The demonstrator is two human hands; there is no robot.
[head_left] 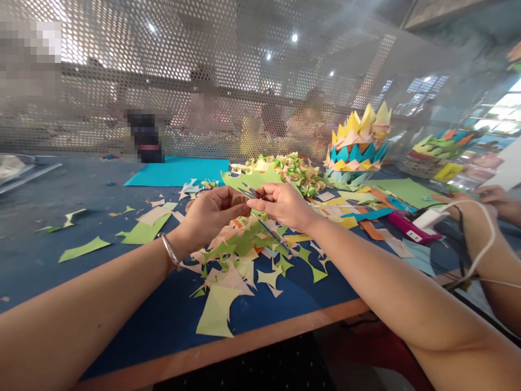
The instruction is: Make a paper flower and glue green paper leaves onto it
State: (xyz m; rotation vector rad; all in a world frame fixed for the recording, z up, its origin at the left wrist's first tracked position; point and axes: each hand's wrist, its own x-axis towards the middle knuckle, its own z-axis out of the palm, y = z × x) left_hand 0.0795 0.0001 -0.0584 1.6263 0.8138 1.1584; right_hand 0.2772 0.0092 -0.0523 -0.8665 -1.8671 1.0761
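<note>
My left hand (217,209), with a silver bangle on its wrist, has its thumb and fingers pinched together; whatever they hold is too small or hidden to name. Its fingertips meet those of my right hand (283,205). Two dark pointed blades of what look like small scissors (251,192) stick out of my right fingers towards the left, slightly apart; the handles are hidden in the hand. Just beyond the hands is a green paper sheet (260,178) with a jagged cut edge. Below them lie many green, peach and cream paper scraps (240,271) and a thin blue stick (272,232).
A heap of small folded paper pieces (303,172) lies behind my hands, beside a tiered paper-point model (358,149). A turquoise sheet (179,171) is at the back left. Right are a magenta power bank (413,227), cables and another person's arm (474,233). A perforated panel (171,70) stands behind.
</note>
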